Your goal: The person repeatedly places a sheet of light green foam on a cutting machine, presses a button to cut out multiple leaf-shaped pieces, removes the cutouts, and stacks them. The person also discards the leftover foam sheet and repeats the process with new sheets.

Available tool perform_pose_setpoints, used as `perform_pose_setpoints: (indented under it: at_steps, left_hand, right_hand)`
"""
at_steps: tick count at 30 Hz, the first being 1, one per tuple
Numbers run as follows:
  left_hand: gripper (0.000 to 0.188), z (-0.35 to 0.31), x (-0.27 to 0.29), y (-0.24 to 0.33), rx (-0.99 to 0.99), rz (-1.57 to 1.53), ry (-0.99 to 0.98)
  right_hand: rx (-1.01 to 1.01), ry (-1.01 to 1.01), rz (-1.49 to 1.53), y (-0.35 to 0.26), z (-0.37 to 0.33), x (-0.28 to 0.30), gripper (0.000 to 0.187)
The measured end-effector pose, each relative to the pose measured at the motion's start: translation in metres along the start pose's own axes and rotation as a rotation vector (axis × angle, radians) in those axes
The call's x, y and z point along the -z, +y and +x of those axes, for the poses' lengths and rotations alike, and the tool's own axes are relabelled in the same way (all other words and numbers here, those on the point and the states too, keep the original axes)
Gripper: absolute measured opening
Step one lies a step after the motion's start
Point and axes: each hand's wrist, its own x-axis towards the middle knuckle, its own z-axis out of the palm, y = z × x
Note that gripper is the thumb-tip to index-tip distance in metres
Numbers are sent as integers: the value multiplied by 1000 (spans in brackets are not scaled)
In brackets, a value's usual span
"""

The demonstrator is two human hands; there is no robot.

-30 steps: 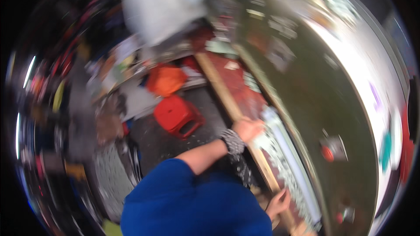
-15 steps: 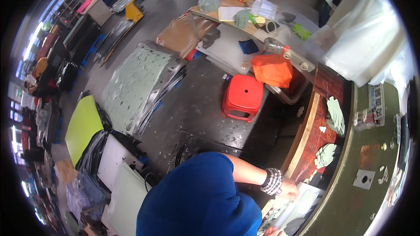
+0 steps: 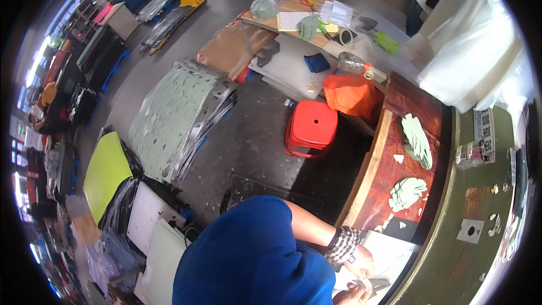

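Observation:
At the lower right, my left hand (image 3: 362, 262), with a checked cuff at its wrist, reaches down over a white sheet (image 3: 389, 249). Its fingers are bent in on a curved grey piece (image 3: 377, 287) whose kind I cannot make out. From below, my right hand (image 3: 352, 295) grips the same piece, close against the left one; the lower edge cuts off part of this hand. The sheet lies on a red-brown board (image 3: 389, 155). Farther along it rest a pile of pale green cut pieces (image 3: 407, 194) and a second such pile (image 3: 417, 142), with small scraps between.
A green machine beam (image 3: 446, 214) borders the board on the right. Left of the board stands a red stool (image 3: 313, 124). An orange bag (image 3: 350, 97) sits beyond it, below a cluttered table (image 3: 291, 25). Stacked pale green sheets (image 3: 169, 113) lie on the left.
The red-brown board has slid left, away from the green beam, carrying the cut pieces along. The white sheet, tilted before, now lies flatter. My hands have come together at the grey piece.

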Motion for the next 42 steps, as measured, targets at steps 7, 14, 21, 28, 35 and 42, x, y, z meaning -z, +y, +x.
perform_pose_setpoints:
  at_steps: [7,14,21,28,35,42]
  left_hand:
    - [25,-9,14,1,53,-67,-106]
    - [22,-28,41,7,326,-138,-202]
    - [17,-73,112,-37,502,95,411]
    - [26,-4,174,-89,396,482,854]
    - [27,15,87,-74,178,780,609]
    - [18,39,-21,-39,98,535,253]
  right_hand:
    - [-72,-80,133,-3,-18,19,11]
    - [-228,-92,363,39,-87,24,10]
    - [62,235,-127,100,-130,27,9]
    - [34,728,-134,96,-84,5,31]
    - [343,899,-485,87,-10,-3,93]
    - [395,972,-81,88,8,-2,88]
